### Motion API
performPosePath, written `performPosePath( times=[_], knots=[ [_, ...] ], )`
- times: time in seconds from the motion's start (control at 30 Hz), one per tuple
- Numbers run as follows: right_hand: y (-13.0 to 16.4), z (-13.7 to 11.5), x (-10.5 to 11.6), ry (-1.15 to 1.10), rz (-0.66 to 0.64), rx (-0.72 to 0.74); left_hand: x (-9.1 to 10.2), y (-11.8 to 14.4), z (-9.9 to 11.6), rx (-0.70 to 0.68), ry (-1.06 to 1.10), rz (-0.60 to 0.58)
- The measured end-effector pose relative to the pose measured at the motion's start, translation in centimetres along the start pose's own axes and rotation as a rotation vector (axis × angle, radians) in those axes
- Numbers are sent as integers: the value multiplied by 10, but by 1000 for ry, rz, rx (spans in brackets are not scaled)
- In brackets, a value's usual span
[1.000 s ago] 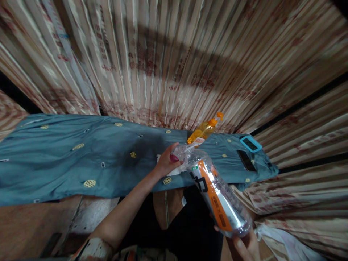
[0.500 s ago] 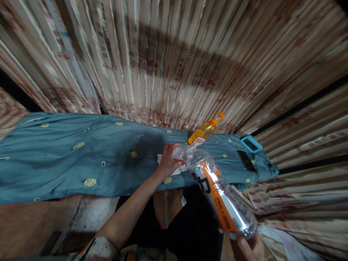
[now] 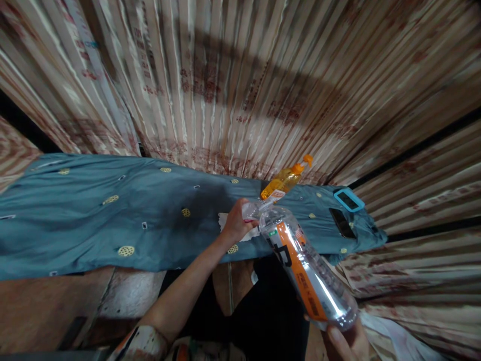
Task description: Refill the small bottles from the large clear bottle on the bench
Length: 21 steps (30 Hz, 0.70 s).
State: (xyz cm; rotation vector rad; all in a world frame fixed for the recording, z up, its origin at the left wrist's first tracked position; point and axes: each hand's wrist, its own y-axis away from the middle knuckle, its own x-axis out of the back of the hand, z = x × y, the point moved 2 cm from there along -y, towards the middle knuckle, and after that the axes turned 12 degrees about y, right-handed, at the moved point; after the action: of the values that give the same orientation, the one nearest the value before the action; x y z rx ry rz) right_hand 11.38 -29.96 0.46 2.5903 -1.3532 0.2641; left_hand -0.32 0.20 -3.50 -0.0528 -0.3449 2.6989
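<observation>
Patterned cloth (image 3: 86,215) lies under the top of your clear bottle (image 3: 308,276), which seems light and easily dented. Your left hand (image 3: 236,224) pinches clear plastic (image 3: 248,210) there; your right hand (image 3: 347,341) cups the base, likely the firmer hold

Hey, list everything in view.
Patterned cloth: one, teal, across middle
Labelled bottle: one, clear, centre right
Plastic piece: one, clear, beside that bottle
Pump bottle: one, orange, behind labelled bottle
Paper: one, white, on cloth
Phone: one, black, cloth's right end
Screen device: one, blue, behind phone
Pleated sheeting: count unclear, beige, behind
Bars: three, black, both sides
Crumpled material: one, white, lower right
Floor: one, brown, lower left
Sleeve: one, patterned white, bottom edge
Legs: two, black-clad, below cloth
Left hand: one, bare, holding plastic piece
Right hand: one, bare, holding labelled bottle
</observation>
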Motion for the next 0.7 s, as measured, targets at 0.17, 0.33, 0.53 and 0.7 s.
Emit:
performPosePath(
  times=[0.17, 0.33, 0.53, 0.7],
  knots=[
    [-2, 1, 2, 3, -2, -8, 0, -1, -3, -1, -16, -2],
    [-1, -6, -1, 9, 2, -8, 0, -1, -5, -6, 3, -8],
    [2, -16, -6, 6, 3, -9, -1, -2, -5, 7, 7, -1],
    [2, -16, -7, 9, 3, -13, 0, -2, -7, 11, 13, -5]
  ],
)
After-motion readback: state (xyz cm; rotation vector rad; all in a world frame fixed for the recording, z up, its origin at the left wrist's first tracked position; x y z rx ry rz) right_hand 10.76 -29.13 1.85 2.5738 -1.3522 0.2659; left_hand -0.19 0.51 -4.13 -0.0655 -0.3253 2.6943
